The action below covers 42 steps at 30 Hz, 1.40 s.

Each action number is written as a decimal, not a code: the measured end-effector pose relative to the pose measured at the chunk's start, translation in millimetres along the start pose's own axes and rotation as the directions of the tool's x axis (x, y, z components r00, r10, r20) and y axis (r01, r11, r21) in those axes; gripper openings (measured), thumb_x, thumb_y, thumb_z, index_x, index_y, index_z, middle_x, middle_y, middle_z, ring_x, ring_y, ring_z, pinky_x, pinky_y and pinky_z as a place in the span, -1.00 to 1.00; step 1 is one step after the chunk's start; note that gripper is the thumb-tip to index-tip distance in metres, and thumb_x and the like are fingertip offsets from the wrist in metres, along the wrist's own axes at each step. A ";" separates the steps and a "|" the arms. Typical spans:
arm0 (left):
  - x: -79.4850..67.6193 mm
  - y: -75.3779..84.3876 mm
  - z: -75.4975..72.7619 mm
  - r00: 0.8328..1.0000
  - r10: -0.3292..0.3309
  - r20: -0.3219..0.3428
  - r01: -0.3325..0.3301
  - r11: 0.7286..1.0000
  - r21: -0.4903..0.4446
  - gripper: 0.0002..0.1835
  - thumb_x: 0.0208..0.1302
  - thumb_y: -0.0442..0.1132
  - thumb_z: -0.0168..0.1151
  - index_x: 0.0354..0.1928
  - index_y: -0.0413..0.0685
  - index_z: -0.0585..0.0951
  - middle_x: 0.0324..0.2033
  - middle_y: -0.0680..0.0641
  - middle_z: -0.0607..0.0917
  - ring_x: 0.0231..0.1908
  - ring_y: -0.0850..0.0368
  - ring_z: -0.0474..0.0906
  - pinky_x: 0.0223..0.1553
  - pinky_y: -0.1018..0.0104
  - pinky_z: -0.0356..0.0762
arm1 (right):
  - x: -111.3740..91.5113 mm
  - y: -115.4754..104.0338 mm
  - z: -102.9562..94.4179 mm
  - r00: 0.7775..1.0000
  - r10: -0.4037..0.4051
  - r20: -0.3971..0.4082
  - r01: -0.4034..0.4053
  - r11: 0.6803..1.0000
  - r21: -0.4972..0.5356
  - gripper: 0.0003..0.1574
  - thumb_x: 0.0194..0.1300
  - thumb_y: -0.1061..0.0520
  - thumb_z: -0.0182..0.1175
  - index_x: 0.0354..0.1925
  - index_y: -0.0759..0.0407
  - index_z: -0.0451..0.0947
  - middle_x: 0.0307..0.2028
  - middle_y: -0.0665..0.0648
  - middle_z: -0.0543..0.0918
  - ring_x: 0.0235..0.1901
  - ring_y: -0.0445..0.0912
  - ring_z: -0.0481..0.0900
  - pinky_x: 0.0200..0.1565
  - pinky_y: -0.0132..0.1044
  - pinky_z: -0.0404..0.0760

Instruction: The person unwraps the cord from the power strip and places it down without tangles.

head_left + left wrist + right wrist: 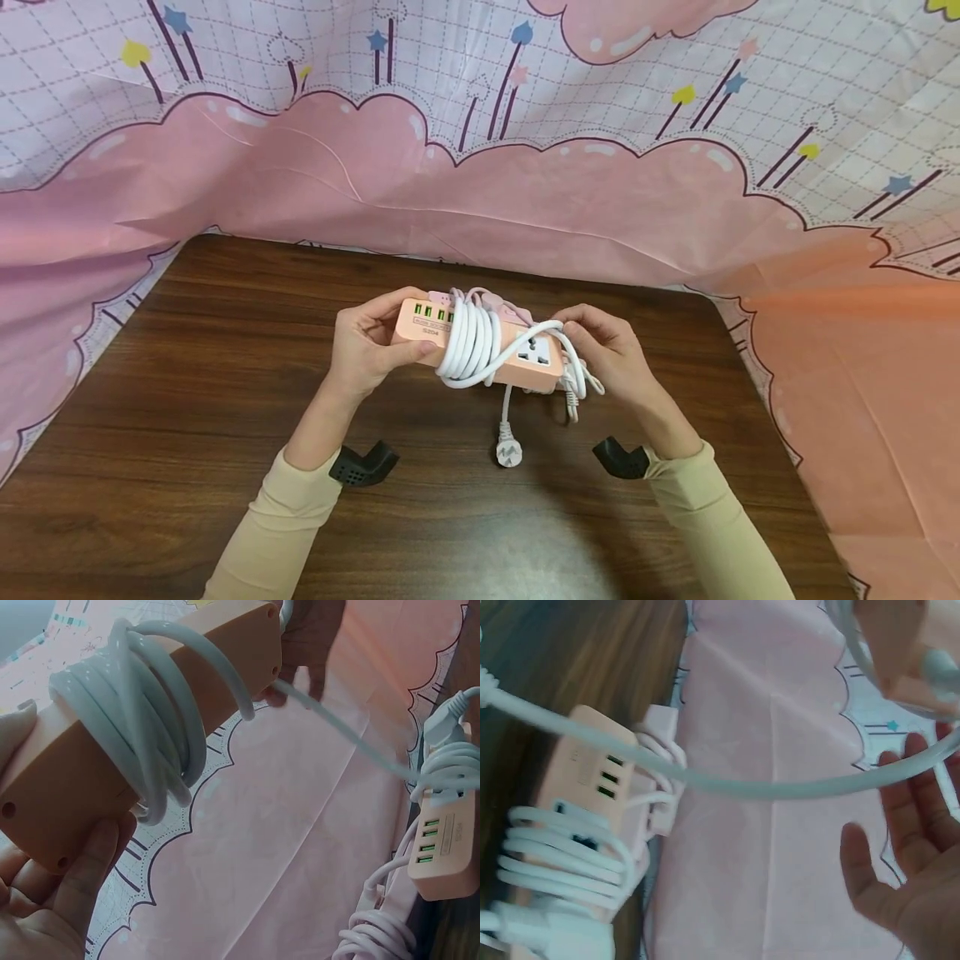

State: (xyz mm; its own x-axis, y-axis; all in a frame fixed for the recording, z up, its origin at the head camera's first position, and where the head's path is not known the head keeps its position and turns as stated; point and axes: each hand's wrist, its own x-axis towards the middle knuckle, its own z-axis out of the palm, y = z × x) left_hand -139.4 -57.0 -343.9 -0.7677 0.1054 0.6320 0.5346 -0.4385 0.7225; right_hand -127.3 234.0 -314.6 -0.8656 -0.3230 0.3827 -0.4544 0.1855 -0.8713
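A peach power strip (525, 372) with USB ports and a socket is held up over the table, its white cord (471, 342) wound several times around the middle. My left hand (358, 346) grips the strip's left end, thumb on one face and fingers behind. At the other end is my right hand (617, 354); in the right wrist view its thumb stands apart from its extended fingers, and a loose length of cord (780, 787) runs across in front of them. A white plug (508, 451) shows below the strip in the head view.
On the brown table (225, 400), a second peach power strip (442, 881) lies with its own cord coiled around it. Beside it is a pink power strip (441, 297) with a pale cord. A pink patterned cloth (525, 217) hangs along the table's back and sides.
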 end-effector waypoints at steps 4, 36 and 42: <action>-0.7 -1.7 -5.5 0.999 0.004 -0.040 -0.003 1.000 0.026 -0.52 -0.21 -0.49 0.50 -0.11 -0.35 0.61 -0.31 -0.05 0.71 -0.36 0.19 0.59 -0.42 0.44 0.57 | 0.3 -12.3 -2.9 0.995 -0.094 -0.037 0.095 0.994 0.049 -0.72 0.24 0.50 0.04 -0.35 0.20 0.56 -0.42 -0.02 0.59 -0.43 -0.24 0.51 -0.36 -0.46 0.52; 7.9 1.6 -21.5 0.998 0.024 -0.066 -0.025 1.000 -0.014 -0.50 -0.20 -0.44 0.53 -0.10 -0.32 0.62 -0.33 -0.09 0.71 -0.35 0.17 0.61 -0.41 0.43 0.58 | -38.0 -19.1 -35.4 0.949 -0.258 0.182 0.150 0.875 0.461 -0.75 0.42 0.41 -0.22 -0.21 0.42 0.43 -0.48 0.16 0.40 -0.55 -0.05 0.24 -0.59 -0.27 0.16; 9.9 -2.3 -28.2 0.986 0.032 -0.162 -0.027 0.999 0.031 -0.54 -0.20 -0.60 0.43 -0.11 -0.40 0.61 -0.35 -0.06 0.71 -0.39 0.21 0.59 -0.44 0.48 0.55 | -51.7 -25.2 -47.5 0.759 -0.355 0.545 0.142 0.908 0.395 -0.76 0.22 0.55 -0.07 -0.22 0.39 0.45 -0.49 0.19 0.39 -0.56 -0.07 0.31 -0.60 -0.32 0.34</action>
State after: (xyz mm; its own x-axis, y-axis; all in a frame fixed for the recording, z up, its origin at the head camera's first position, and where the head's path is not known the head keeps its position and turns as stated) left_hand -158.2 -80.1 -347.3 -0.7972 -0.0545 0.6013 0.5663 -0.4131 0.7132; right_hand -81.1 290.1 -297.9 -0.3811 -0.8170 0.4328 -0.4522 -0.2436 -0.8580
